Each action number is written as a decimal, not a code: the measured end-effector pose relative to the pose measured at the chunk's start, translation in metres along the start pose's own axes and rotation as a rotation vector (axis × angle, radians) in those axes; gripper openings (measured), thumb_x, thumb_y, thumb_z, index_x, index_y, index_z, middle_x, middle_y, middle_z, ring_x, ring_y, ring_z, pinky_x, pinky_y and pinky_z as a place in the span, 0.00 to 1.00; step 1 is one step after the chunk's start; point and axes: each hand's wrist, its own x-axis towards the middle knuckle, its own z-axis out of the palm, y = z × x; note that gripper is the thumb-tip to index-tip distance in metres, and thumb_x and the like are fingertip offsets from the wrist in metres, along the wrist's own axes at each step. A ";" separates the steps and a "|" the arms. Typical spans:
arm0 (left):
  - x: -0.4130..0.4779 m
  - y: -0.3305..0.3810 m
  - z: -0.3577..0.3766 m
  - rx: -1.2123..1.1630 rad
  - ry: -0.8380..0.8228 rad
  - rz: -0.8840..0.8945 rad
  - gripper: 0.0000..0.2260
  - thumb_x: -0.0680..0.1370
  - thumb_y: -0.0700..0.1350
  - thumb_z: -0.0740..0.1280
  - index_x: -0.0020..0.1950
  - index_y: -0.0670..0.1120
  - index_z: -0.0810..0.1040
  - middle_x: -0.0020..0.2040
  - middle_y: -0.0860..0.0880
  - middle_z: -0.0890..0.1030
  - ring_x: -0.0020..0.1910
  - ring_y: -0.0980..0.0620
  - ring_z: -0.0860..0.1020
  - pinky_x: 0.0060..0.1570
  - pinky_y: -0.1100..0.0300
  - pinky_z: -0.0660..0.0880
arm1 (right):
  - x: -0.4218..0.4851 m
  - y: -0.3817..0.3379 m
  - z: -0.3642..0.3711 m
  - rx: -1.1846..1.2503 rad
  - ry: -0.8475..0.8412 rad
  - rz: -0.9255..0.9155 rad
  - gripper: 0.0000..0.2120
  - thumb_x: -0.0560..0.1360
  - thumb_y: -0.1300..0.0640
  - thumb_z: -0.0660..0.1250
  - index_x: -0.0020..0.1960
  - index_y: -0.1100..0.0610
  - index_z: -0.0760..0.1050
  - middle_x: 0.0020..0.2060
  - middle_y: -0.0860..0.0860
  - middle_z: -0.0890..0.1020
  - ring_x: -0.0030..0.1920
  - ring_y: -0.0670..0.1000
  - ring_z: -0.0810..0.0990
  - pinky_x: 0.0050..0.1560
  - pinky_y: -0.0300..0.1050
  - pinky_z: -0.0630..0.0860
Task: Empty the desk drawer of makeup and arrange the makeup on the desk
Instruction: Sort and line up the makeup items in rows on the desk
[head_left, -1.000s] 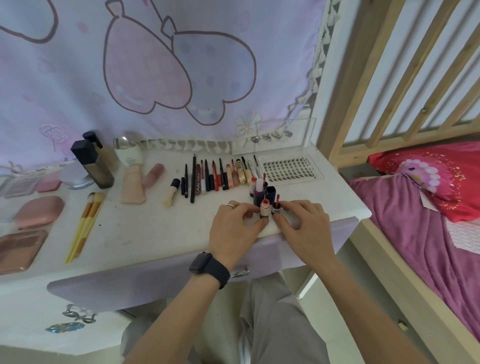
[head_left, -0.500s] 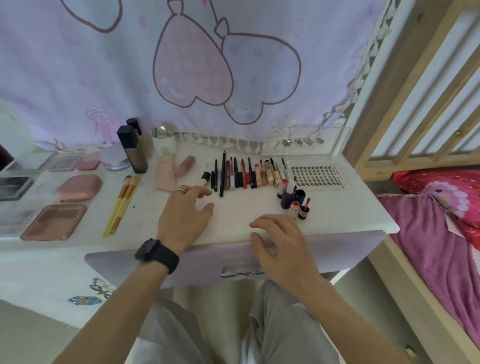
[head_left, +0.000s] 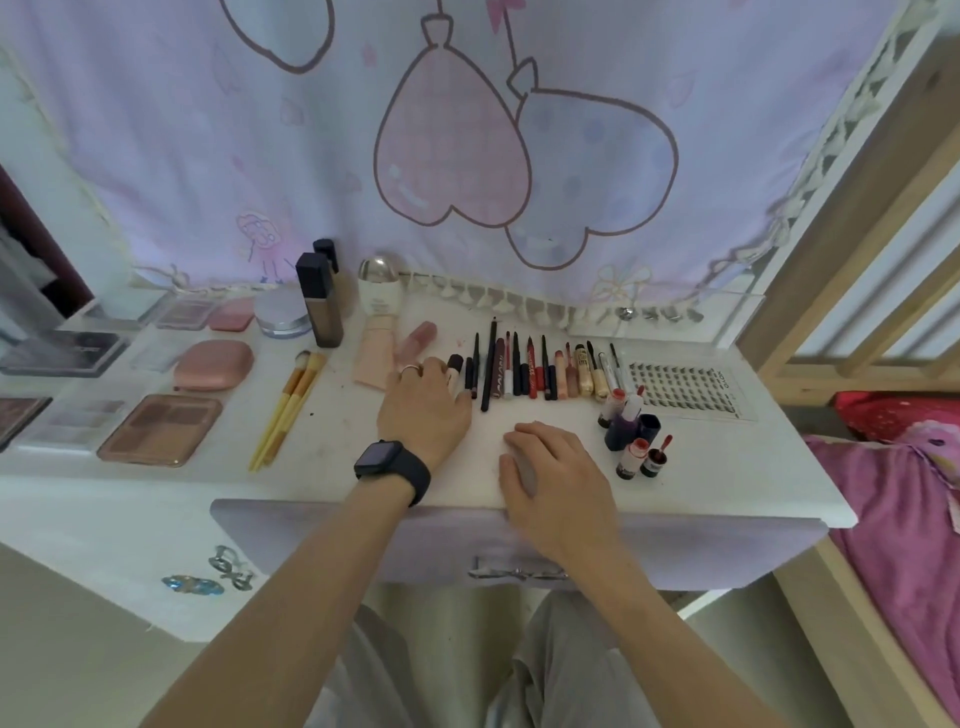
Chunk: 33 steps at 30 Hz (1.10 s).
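Both hands rest loose and empty on the tabletop (head_left: 727, 467). The left hand (head_left: 423, 410) lies at the pencil row (head_left: 519, 374)'s left end, and the small bottles (head_left: 631, 436) stand just right of the right hand (head_left: 556, 467).

Bare table (head_left: 337, 452) between the brushes (head_left: 288, 410) and pencil row (head_left: 519, 374); near-right corner open past small bottles (head_left: 631, 431).

1. A row of pencils and tubes (head_left: 535, 374) crosses the middle of the surface (head_left: 727, 467).
2. A lash tray (head_left: 685, 387) lies right of the row; small bottles (head_left: 631, 436) stand just before it.
3. Two brushes (head_left: 287, 410) lie left of the left hand (head_left: 423, 410); palettes (head_left: 161, 428) lie further left.
4. Tall bottles (head_left: 319, 301) stand at the back, just before the curtain (head_left: 467, 130).
5. The right hand (head_left: 558, 467) rests before the row.
6. A bed (head_left: 909, 519) lies right of the surface.
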 end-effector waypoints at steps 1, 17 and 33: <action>0.001 -0.002 0.001 0.007 0.016 0.002 0.16 0.80 0.51 0.64 0.64 0.44 0.74 0.60 0.42 0.78 0.60 0.41 0.72 0.58 0.50 0.71 | 0.000 0.000 0.000 0.007 -0.001 0.004 0.14 0.79 0.52 0.67 0.61 0.56 0.82 0.60 0.49 0.83 0.63 0.50 0.78 0.62 0.47 0.78; -0.055 -0.019 -0.022 -0.494 -0.099 0.219 0.10 0.81 0.42 0.65 0.58 0.53 0.82 0.48 0.54 0.78 0.46 0.57 0.74 0.43 0.70 0.67 | 0.013 0.000 -0.015 0.413 -0.112 0.342 0.20 0.74 0.26 0.53 0.61 0.31 0.69 0.46 0.30 0.83 0.48 0.35 0.78 0.46 0.41 0.71; -0.055 -0.017 -0.010 -0.151 -0.125 0.290 0.18 0.85 0.54 0.49 0.48 0.46 0.74 0.32 0.49 0.74 0.33 0.46 0.73 0.33 0.56 0.63 | 0.015 0.000 -0.015 0.356 -0.198 0.248 0.07 0.83 0.41 0.59 0.50 0.39 0.75 0.42 0.32 0.81 0.44 0.40 0.77 0.38 0.41 0.70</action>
